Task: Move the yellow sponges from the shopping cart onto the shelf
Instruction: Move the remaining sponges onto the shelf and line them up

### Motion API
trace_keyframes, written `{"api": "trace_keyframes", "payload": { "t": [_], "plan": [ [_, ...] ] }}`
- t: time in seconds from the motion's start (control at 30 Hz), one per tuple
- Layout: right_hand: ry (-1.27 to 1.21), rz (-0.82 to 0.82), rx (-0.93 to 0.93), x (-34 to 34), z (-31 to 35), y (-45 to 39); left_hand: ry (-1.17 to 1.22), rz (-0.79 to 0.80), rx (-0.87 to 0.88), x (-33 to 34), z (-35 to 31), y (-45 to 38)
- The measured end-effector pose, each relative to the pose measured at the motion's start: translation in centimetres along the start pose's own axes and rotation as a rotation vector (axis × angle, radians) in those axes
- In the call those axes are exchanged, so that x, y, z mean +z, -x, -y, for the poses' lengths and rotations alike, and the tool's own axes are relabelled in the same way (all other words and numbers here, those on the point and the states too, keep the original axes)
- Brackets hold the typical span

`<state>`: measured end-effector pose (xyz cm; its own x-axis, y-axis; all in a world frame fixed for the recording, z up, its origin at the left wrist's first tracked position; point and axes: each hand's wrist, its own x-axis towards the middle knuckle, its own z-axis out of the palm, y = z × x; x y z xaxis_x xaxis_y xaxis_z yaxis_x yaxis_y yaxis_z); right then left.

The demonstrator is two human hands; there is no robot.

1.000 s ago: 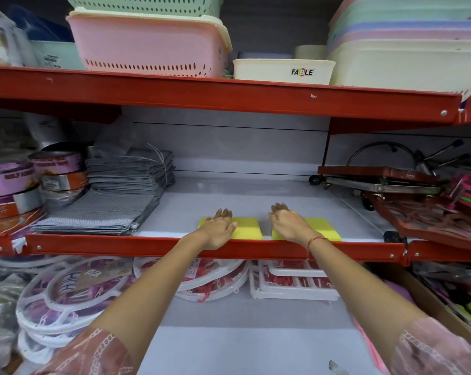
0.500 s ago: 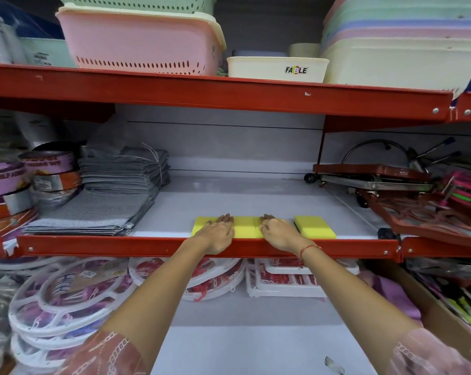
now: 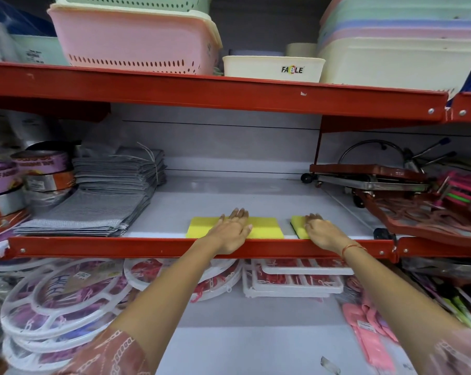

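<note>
Left hand (image 3: 230, 230): flat, fingers spread, palm down on the wide yellow sponges (image 3: 264, 228).
Right hand (image 3: 321, 230): flat atop a smaller yellow sponge (image 3: 298, 223) with a dark underside.
Shelf (image 3: 229, 196): smooth grey board, red metal lip; sponges at its front edge.
Cloths (image 3: 115, 182): grey woven stack, rear left.

Two hands (left (image 3: 230, 231), right (image 3: 323, 232)), yellow sponges (image 3: 265, 228) numbering two or three (edges hidden), one cream tub (image 3: 273, 69)

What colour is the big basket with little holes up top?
Pink, the basket on the upper shelf, seen in the head view.
</note>
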<state>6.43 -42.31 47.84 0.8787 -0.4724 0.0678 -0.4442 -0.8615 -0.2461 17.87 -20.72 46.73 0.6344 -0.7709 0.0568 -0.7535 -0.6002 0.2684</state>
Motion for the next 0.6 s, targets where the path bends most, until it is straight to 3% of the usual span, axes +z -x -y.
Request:
{"api": "trace_keyframes", "payload": {
  "t": [0.6],
  "plan": [
    [-0.068,-0.079,-0.043,2.2,3.6,1.0,-0.063,0.029,0.016,1.0,-1.5,-0.4]
  ]
}}
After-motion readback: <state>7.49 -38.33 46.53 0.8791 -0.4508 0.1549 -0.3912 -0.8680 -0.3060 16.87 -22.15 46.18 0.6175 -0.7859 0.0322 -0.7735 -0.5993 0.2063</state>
